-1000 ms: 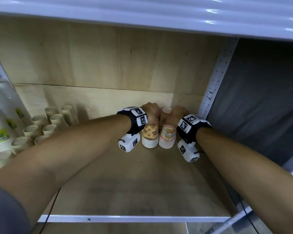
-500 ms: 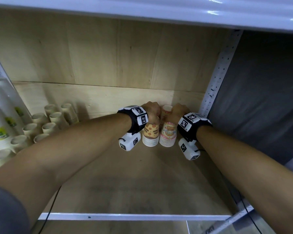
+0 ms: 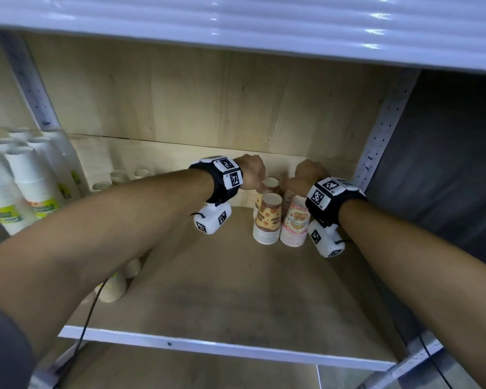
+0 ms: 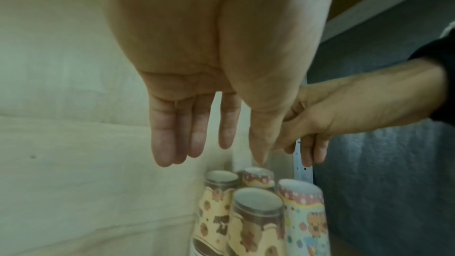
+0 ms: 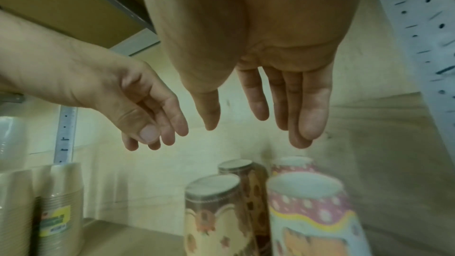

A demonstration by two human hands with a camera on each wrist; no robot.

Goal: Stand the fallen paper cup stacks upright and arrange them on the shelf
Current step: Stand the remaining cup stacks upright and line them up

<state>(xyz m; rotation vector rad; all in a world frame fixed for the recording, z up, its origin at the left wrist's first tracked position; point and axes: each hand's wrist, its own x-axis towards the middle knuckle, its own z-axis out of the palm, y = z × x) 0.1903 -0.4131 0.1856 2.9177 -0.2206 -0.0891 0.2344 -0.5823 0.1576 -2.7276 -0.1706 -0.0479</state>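
Cup stacks (image 3: 267,220) with the printed patterns sit in a tight group of four at the back right corner of the shelf (image 3: 236,299), upside down with bases up, all upright. We judge this group as done: the two brown-and-yellow stacks stand on the left, and the two pink dotted stacks (image 3: 295,223) touch them on the right. Left hand (image 3: 251,172) and right hand (image 3: 309,175) both hover just above the stack tops, holding nothing.

Plain beige cup stacks (image 3: 112,287) stand along the left side of the shelf, mostly hidden behind the left forearm, so we cannot tell if any of them lies fallen. White cup stacks (image 3: 28,175) in wrapping stand in the next bay to the left. From what shows, we think little or nothing is left here, maybe only pulling the hands out.

Head view hides the fingers behind the wrist bands and knuckles. Left wrist view shows the left hand (image 4: 209,65) with fingers (image 4: 162,133) straight and hanging down, clear of the cups, with all four stack tops below. Right wrist view shows the right hand (image 5: 258,36) spread the same way, fingers (image 5: 312,108) loose and apart from the cups, plus the left hand relaxed beside it. Only the head view shows the whole shelf layout and the beige stacks.
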